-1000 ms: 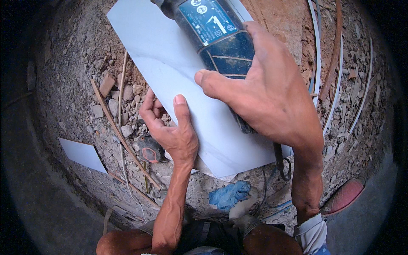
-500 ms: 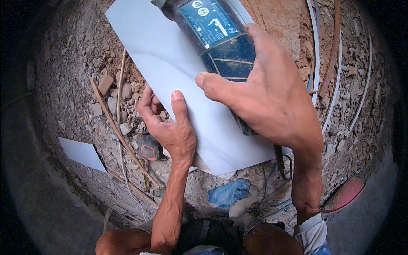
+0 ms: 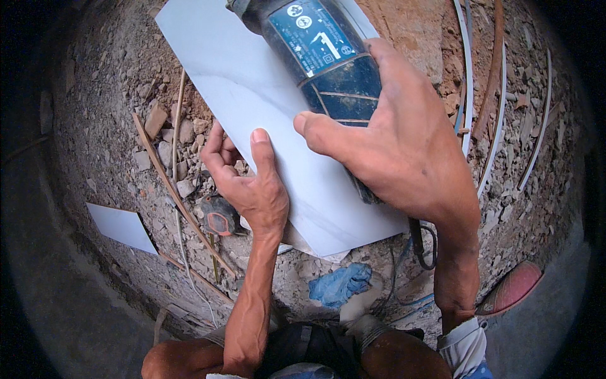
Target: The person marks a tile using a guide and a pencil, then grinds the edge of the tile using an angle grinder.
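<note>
A long white tile (image 3: 252,104) with faint grey veining lies slanted in front of me, from the far left toward the near right. My left hand (image 3: 252,189) grips its left edge, thumb flat on the top face and fingers curled at the edge, partly under it. Over the tile, my right hand (image 3: 410,139) is wrapped round the dark blue body of an angle grinder (image 3: 344,82). The grinder's head is at the upper edge of the view, and its disc cannot be seen. Its black cord (image 3: 416,243) hangs out below my right wrist.
A tape measure (image 3: 219,215) rests on the rubble beside my left wrist. Nearby lie thin wooden strips (image 3: 161,164) and a smaller white tile piece (image 3: 122,227). A crumpled blue plastic piece (image 3: 341,284) is close to me. Long pale strips (image 3: 495,126) and a reddish sandal (image 3: 512,289) are at right.
The tile's near end and my left hand have shifted slightly away from me and left. The grinder has slid a little toward me over the tile. Both grips are unchanged.
</note>
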### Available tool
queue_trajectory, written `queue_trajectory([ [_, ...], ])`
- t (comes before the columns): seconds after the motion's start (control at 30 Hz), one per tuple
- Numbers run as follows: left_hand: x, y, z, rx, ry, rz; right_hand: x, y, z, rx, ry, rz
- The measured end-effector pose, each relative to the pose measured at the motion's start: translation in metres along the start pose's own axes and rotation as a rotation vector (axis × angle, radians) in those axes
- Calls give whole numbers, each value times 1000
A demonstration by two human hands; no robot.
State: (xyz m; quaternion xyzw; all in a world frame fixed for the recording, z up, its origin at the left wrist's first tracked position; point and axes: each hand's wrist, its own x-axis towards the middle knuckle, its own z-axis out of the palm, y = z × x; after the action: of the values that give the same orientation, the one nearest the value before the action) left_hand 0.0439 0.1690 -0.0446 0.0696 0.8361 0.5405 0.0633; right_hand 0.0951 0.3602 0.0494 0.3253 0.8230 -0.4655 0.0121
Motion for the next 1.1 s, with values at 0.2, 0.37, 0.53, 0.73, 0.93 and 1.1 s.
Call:
queue_trajectory([
  [0.2,-3,1,10,-20,-30,-11,-8,-10,-20,114,-26,71],
  [0.37,1,-3,3,-37,20,-11,-12,-29,-21,271,-79,100],
  [0.53,-1,-1,9,-43,3,-24,-16,-19,-23,166,-51,103],
  [0.73,0,0,5,-38,14,-23,-15,3,-9,75,-55,61],
  [0.93,1,-1,1,-46,18,-25,-18,0,-6,99,-66,88],
  [1.1,0,-3,4,-57,15,-20,-24,1,-9,41,-44,110],
])
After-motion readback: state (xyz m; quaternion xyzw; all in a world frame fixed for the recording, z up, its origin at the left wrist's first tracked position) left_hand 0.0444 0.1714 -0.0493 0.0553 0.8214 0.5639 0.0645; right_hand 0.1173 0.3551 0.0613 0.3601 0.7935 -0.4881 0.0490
